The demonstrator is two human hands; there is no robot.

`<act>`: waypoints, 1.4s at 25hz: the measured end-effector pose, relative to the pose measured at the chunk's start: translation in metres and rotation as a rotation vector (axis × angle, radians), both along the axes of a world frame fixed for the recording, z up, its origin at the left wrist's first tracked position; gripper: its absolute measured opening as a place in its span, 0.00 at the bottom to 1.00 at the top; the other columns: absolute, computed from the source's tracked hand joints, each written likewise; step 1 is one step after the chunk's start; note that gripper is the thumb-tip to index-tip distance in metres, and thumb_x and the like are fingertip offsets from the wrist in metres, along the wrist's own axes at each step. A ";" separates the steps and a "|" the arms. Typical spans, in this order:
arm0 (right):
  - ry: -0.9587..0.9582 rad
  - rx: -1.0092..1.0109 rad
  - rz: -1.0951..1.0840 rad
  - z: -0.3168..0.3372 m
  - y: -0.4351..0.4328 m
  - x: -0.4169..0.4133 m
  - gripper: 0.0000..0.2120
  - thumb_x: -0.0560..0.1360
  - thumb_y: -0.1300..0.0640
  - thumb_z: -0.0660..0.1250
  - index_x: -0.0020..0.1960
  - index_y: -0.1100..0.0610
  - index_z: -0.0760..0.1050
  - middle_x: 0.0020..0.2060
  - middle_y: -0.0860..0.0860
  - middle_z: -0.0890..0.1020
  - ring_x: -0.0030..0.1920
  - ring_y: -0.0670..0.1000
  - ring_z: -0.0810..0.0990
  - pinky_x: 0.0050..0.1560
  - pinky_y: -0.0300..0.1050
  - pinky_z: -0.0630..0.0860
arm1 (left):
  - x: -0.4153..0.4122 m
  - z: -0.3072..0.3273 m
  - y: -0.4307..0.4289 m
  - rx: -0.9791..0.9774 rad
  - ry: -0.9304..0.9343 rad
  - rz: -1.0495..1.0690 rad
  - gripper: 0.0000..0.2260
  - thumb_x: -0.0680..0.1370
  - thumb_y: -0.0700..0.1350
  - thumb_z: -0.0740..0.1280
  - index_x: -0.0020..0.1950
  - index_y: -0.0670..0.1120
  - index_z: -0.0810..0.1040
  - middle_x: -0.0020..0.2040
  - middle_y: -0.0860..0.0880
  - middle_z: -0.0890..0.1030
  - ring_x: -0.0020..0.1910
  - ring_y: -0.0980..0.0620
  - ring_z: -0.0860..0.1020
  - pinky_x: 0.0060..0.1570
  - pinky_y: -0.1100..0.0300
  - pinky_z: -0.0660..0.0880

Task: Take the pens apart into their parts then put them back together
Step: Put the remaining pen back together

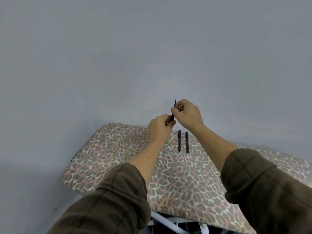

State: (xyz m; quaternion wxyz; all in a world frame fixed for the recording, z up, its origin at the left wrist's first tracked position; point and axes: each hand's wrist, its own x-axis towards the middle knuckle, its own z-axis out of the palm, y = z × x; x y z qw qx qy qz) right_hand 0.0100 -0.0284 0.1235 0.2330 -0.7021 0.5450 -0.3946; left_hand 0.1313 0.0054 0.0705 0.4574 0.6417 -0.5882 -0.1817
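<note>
Two dark pens [183, 141] lie side by side on the leopard-print board cover [118, 166], parallel, close together but apart, just below the raised hands. Only the head view is available, and it shows a third pen held up in front of the grey wall [152, 48], above the far edge of the board.

From this view, the left hand [159, 128] is closed around the pen's dark barrel [172, 117], thumb and fingers pinching its lower part. The right hand [186, 113] is closed in a fingertip pinch just above, on the blue refill [175, 103], whose thin tip sticks up past the fingers. Whether the refill is sliding out of the barrel or going in cannot be told from one still picture.

Judging by the two pens on the board looking whole and no loose parts showing, this seems an early stage: the first pen is being taken apart. The next move likely calls for a straight pull along the barrel's axis, with the left hand holding steady so the thin refill does not bend, then setting each part down apart from the untouched pens.
</note>
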 end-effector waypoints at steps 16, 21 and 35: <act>0.228 0.330 -0.381 -0.009 0.026 -0.172 0.11 0.77 0.64 0.63 0.50 0.64 0.84 0.41 0.59 0.87 0.43 0.58 0.89 0.48 0.56 0.87 | -0.130 -0.008 0.000 -0.037 0.098 -0.194 0.06 0.76 0.48 0.75 0.52 0.51 0.87 0.38 0.59 0.83 0.42 0.57 0.84 0.49 0.56 0.82; 0.520 0.555 -0.362 -0.046 0.039 -0.214 0.08 0.77 0.63 0.69 0.46 0.65 0.86 0.40 0.59 0.88 0.45 0.57 0.89 0.50 0.54 0.87 | -0.167 -0.020 0.006 -0.017 0.083 -0.266 0.08 0.76 0.48 0.75 0.55 0.50 0.87 0.46 0.53 0.87 0.41 0.60 0.83 0.50 0.59 0.81; 0.907 0.787 -0.224 -0.107 0.042 -0.209 0.15 0.67 0.62 0.82 0.40 0.60 0.74 0.31 0.52 0.82 0.32 0.51 0.81 0.37 0.45 0.80 | -0.171 -0.035 -0.001 0.036 0.074 -0.263 0.09 0.77 0.47 0.75 0.56 0.49 0.86 0.46 0.54 0.87 0.42 0.61 0.83 0.49 0.63 0.81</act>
